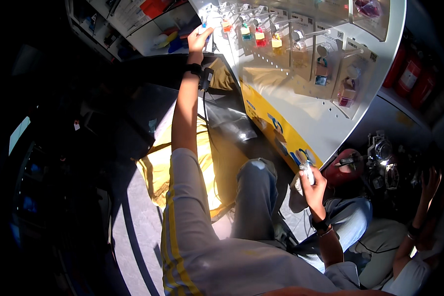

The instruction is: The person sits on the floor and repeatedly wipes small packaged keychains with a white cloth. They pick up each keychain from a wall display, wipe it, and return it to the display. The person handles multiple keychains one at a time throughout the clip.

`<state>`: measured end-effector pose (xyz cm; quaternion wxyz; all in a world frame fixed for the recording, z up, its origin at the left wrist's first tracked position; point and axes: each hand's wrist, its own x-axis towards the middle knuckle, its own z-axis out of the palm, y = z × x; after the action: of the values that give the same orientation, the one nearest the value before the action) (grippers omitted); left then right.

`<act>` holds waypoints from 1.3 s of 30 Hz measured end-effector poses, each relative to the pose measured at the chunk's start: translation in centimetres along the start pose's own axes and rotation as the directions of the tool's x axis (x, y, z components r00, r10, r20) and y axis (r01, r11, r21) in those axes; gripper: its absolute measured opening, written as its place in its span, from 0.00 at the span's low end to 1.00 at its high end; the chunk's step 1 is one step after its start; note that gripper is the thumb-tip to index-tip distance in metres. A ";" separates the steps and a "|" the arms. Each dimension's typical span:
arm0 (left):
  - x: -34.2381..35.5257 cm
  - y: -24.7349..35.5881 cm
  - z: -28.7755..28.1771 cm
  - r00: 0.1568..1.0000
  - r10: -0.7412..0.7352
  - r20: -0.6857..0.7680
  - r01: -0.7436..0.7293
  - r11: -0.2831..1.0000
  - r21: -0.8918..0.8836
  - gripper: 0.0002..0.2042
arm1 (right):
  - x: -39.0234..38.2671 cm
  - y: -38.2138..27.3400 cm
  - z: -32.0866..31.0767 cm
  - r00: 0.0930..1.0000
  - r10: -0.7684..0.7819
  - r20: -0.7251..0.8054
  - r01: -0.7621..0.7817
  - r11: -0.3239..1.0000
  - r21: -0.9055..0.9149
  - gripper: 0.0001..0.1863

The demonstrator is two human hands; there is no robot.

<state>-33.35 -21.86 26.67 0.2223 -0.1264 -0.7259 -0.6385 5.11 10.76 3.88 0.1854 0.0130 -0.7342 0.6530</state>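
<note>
The left hand [198,40] is high up near 12 o'clock, with its arm stretched out long, and its fingers are bent together right by a little blue thing [204,24] at the end of a row of small packets, but I cannot tell if they are pinching it or only close to it. The right hand [314,191] is at 4 o'clock, and its fingers are wrapped around a small shiny white thing [308,174], which pokes out at the top, too bright to see well. There is a black band [193,69] on the left wrist, and a small black box [208,77] with a cord is just beside it. At 1 o'clock a big white board [325,126] leans across, with a yellow strip [258,109] along its lower edge. On its hooks hang clear packets, with orange [227,26], green-blue [245,32], red [260,39] and yellow [277,42] ones near the left hand. A bright yellow cloth [180,165] lies toward 8 o'clock from the middle, next to a knee in blue jeans [255,185]. At 3 o'clock is a silver and black gadget [381,150], with another person's hand [431,182] near it, and red fire extinguishers [408,74] stand at 2 o'clock
</note>
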 end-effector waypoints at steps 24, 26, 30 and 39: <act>1.4 -7.0 6.5 0.982 0.171 0.079 -0.169 0.985 -0.027 0.11 | -0.1 2.1 0.2 1.000 0.005 0.008 -0.004 0.996 -0.091 0.09; 1.4 -7.4 6.8 0.984 0.167 0.061 -0.166 0.986 -0.025 0.11 | -0.3 2.9 0.0 0.999 0.038 0.015 -0.036 0.996 -0.077 0.10; 2.3 -8.4 7.6 0.983 0.174 0.062 -0.172 0.985 -0.032 0.10 | -0.2 2.7 -0.3 0.998 0.064 0.027 -0.061 0.993 -0.101 0.10; 4.4 -9.2 5.3 0.987 0.149 0.052 -0.147 0.988 -0.041 0.10 | 0.6 2.1 0.0 0.994 0.103 0.028 -0.101 0.991 -0.084 0.10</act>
<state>-42.32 -18.49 20.34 0.2468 -0.2017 -0.7083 -0.6299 4.02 11.19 1.99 0.1401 -0.0216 -0.7632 0.6304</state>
